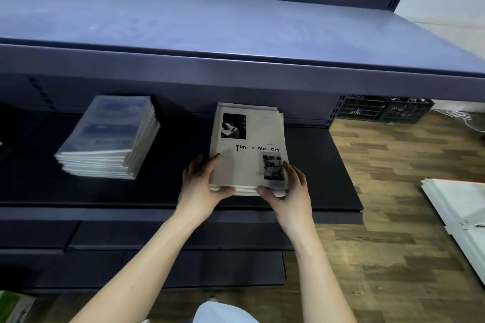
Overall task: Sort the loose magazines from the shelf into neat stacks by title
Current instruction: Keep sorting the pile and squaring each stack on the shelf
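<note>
A stack of grey-white magazines titled "Time & Memory" (249, 139) lies on the dark middle shelf (328, 165), right of centre. My left hand (202, 189) grips the stack's near left corner, thumb at the front edge and fingers along the left side. My right hand (291, 191) grips the near right corner, thumb at the front edge and fingers on the cover. A second stack of magazines with blue covers (110, 139) lies further left on the same shelf, untouched.
A wide upper shelf (236, 29) overhangs the work area. Lower dark shelves (157, 244) step out below. Black crates (385, 110) stand on the wooden floor at the right, a white panel (459, 207) lies at far right, and a green item (13, 307) shows at bottom left.
</note>
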`<state>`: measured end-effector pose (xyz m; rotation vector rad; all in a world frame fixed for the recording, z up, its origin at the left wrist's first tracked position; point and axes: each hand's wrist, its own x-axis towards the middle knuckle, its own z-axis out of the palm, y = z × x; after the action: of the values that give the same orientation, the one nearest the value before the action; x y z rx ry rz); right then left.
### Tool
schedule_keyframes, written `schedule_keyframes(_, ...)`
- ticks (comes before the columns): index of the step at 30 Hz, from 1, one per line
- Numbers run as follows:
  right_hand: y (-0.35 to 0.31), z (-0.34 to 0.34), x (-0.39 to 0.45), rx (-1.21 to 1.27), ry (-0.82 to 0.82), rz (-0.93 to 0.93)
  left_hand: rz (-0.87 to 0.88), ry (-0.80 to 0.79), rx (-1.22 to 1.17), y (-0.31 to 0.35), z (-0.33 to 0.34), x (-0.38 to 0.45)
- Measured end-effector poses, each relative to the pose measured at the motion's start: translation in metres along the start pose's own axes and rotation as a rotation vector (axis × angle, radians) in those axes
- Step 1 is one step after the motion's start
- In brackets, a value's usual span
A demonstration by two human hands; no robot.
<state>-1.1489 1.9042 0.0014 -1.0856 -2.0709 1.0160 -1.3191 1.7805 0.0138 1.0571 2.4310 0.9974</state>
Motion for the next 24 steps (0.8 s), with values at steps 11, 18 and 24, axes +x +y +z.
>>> schedule_keyframes(11,-0.002,0.01,0.025,0.067,0.071,0.004,0.024,-0.003,-0.109,-0.004,0.004,0.025)
schedule_keyframes(18,0.001,0.012,0.033,0.044,0.101,0.002,0.049,0.026,-0.138,-0.002,0.007,0.03)
schedule_keyframes(24,-0.001,0.015,0.03,-0.034,0.067,-0.01,0.05,0.033,-0.115,0.0,0.007,0.03)
